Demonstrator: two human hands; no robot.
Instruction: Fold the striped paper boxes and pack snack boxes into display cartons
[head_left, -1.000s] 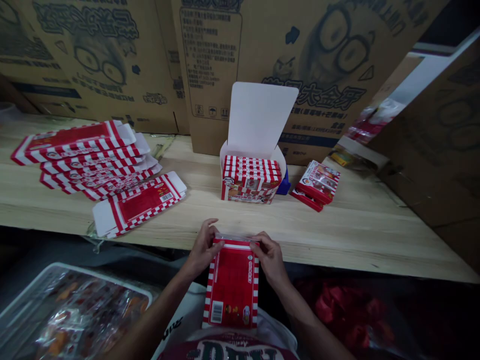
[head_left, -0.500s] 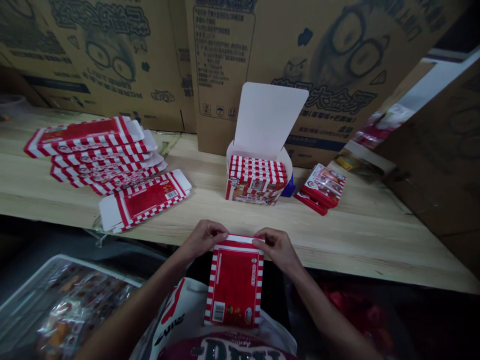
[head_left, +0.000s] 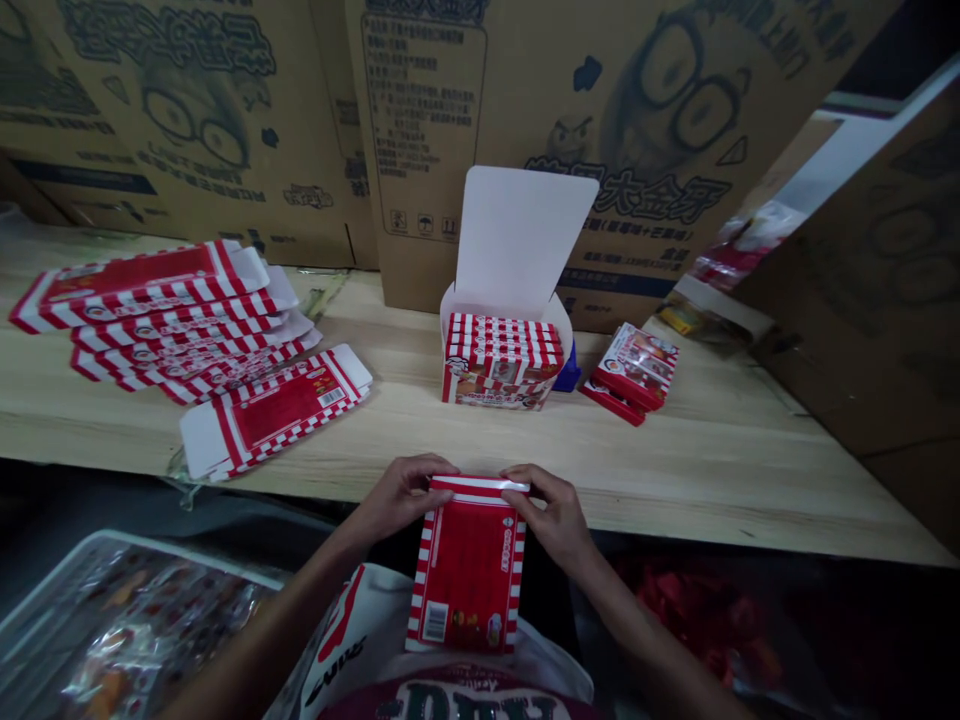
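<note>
Low in the middle, a red carton with striped edges (head_left: 472,570) rests against my body, its barcode at the bottom left. My left hand (head_left: 409,490) pinches its upper left corner between thumb and fingers. At the upper right corner my right hand (head_left: 553,508) grips it the same way, thumb on the front face. Beyond my hands, on the table, stands a display box (head_left: 491,390) with its white lid up, holding a row of small red-and-white packs (head_left: 506,335).
Flattened striped cartons (head_left: 172,320) lie fanned on the table (head_left: 420,440) at left. Two small packs (head_left: 637,370) are stacked right of the display box. Large cardboard boxes (head_left: 420,220) wall the back. A tray of clear-wrapped pieces (head_left: 112,540) sits below at left.
The carton's top edge now looks pressed closed, where a white strip showed before. Both hands remain at its top corners. The whole view has shifted slightly.
</note>
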